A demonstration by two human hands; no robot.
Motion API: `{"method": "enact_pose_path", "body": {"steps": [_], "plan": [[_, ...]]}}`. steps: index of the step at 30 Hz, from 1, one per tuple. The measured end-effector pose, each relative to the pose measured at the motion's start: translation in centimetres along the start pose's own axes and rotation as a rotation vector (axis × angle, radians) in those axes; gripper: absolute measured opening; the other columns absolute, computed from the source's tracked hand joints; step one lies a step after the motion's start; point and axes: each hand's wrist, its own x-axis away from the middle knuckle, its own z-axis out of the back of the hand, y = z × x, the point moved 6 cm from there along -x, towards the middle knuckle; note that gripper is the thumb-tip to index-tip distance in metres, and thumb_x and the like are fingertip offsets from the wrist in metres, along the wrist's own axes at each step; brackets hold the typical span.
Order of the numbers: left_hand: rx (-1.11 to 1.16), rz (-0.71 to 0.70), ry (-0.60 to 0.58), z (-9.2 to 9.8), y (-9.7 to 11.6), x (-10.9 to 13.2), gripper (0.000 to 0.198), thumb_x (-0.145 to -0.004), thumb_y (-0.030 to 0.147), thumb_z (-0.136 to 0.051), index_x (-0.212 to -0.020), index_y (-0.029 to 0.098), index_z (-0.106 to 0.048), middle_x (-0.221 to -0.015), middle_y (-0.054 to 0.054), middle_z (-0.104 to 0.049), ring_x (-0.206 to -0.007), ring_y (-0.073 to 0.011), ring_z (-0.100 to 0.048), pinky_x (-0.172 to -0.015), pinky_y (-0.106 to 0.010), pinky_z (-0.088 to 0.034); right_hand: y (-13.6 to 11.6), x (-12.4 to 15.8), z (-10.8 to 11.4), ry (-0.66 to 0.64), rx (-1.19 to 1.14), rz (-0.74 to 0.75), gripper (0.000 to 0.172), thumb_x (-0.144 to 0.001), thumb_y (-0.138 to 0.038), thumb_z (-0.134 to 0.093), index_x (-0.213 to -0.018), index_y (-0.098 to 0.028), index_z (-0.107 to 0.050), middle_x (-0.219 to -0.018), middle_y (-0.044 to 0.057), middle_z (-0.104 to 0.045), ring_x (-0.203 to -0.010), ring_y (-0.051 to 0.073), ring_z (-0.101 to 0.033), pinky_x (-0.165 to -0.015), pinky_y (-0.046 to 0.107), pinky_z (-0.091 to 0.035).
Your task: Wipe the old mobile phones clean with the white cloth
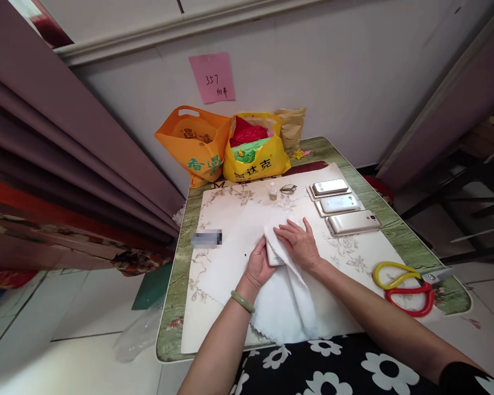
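Observation:
My left hand (260, 264) is closed around a flat white phone-like device (274, 256), whose far part is covered by a white cloth (286, 310). Over the cloth lies my right hand (299, 245), its fingers stretched out and slightly spread, pressing the fabric against the device. The cloth drapes down toward the near table edge. To the right, several flat phone-like devices rest in a column: a white one (331, 187) at the back, another white one (340, 203) in the middle, and a silver-framed one (355, 222) in front.
Large scissors (409, 282) with yellow and red handles lie by the right table edge. A small bottle (273, 192) and glasses (288, 189) are behind my hands. An orange bag (197, 142) and a stuffed yellow bag (257, 164) stand at the back. A blurred-out object (206, 239) lies left.

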Motion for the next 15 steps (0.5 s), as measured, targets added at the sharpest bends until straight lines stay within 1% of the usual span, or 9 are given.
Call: {"method": "enact_pose_path", "body": {"steps": [2, 4, 5, 7, 8, 10, 12, 15], "plan": [[-0.020, -0.032, -0.009, 0.1, 0.1, -0.1, 0.036, -0.090, 0.025, -0.054, -0.125, 0.018, -0.058, -0.122, -0.007, -0.066, -0.119, -0.0207, -0.057, -0.109, -0.036, -0.036, 0.7, -0.4, 0.4, 0.042, -0.083, -0.059, 0.022, -0.094, -0.030, -0.052, -0.106, -0.030, -0.071, -0.113, 0.002, -0.070, -0.110, 0.022, -0.061, -0.109, 0.053, -0.028], [-0.027, -0.089, -0.017, 0.2, 0.3, -0.2, 0.038, -0.088, 0.020, -0.057, -0.126, 0.021, -0.058, -0.122, -0.006, -0.066, -0.117, -0.0189, -0.058, -0.109, -0.034, -0.037, 0.8, -0.3, 0.7, 0.053, -0.189, -0.107, 0.020, -0.090, -0.034, -0.058, -0.103, -0.029, -0.072, -0.107, 0.003, -0.070, -0.096, 0.020, -0.065, -0.096, 0.041, -0.044], [-0.031, -0.109, -0.017, 0.3, 0.4, -0.2, 0.040, -0.086, 0.018, -0.059, -0.126, 0.022, -0.058, -0.121, -0.005, -0.066, -0.116, -0.0189, -0.058, -0.108, -0.034, -0.037, 0.7, -0.1, 0.7, 0.047, -0.248, -0.123, 0.021, -0.088, -0.036, -0.061, -0.105, -0.028, -0.071, -0.103, 0.003, -0.070, -0.089, 0.019, -0.066, -0.087, 0.036, -0.049], [-0.049, -0.133, -0.014, 0.4, 0.5, -0.2, 0.042, -0.083, 0.016, -0.062, -0.125, 0.021, -0.059, -0.120, -0.006, -0.067, -0.116, -0.0203, -0.059, -0.107, -0.035, -0.039, 0.1, 0.9, 0.7, 0.037, -0.367, -0.132, 0.028, -0.086, -0.037, -0.064, -0.111, -0.027, -0.069, -0.096, 0.003, -0.067, -0.076, 0.015, -0.064, -0.072, 0.028, -0.051], [-0.060, -0.146, -0.013, 0.4, 0.5, -0.2, 0.044, -0.081, 0.015, -0.063, -0.125, 0.021, -0.059, -0.120, -0.006, -0.067, -0.116, -0.0210, -0.059, -0.106, -0.035, -0.040, -0.3, 1.6, 0.6, 0.038, -0.418, -0.126, 0.031, -0.086, -0.037, -0.064, -0.115, -0.027, -0.068, -0.093, 0.003, -0.066, -0.071, 0.014, -0.062, -0.069, 0.027, -0.051], [-0.078, -0.173, -0.022, 0.3, 0.6, -0.1, 0.047, -0.079, 0.014, -0.064, -0.125, 0.022, -0.059, -0.123, -0.006, -0.065, -0.117, -0.0213, -0.058, -0.105, -0.035, -0.041, -1.1, 3.1, 0.4, 0.041, -0.484, -0.092, 0.032, -0.087, -0.036, -0.062, -0.117, -0.027, -0.067, -0.088, 0.002, -0.063, -0.069, 0.013, -0.060, -0.067, 0.025, -0.051], [-0.083, -0.204, -0.040, 0.0, 0.8, 0.0, 0.047, -0.079, 0.017, -0.065, -0.125, 0.022, -0.060, -0.127, -0.006, -0.063, -0.119, -0.0206, -0.056, -0.106, -0.032, -0.041, -2.0, 4.5, 0.2, 0.024, -0.495, -0.044, 0.026, -0.089, -0.035, -0.060, -0.112, -0.028, -0.069, -0.087, 0.002, -0.062, -0.072, 0.014, -0.061, -0.067, 0.025, -0.050], [-0.077, -0.234, -0.054, -0.2, 0.9, 0.0, 0.044, -0.079, 0.021, -0.066, -0.123, 0.022, -0.062, -0.128, -0.006, -0.062, -0.121, -0.0206, -0.055, -0.105, -0.032, -0.041, -2.9, 5.0, 0.0, -0.006, -0.425, -0.016, 0.017, -0.089, -0.032, -0.061, -0.101, -0.029, -0.072, -0.086, 0.002, -0.065, -0.078, 0.015, -0.063, -0.069, 0.024, -0.049]]}}
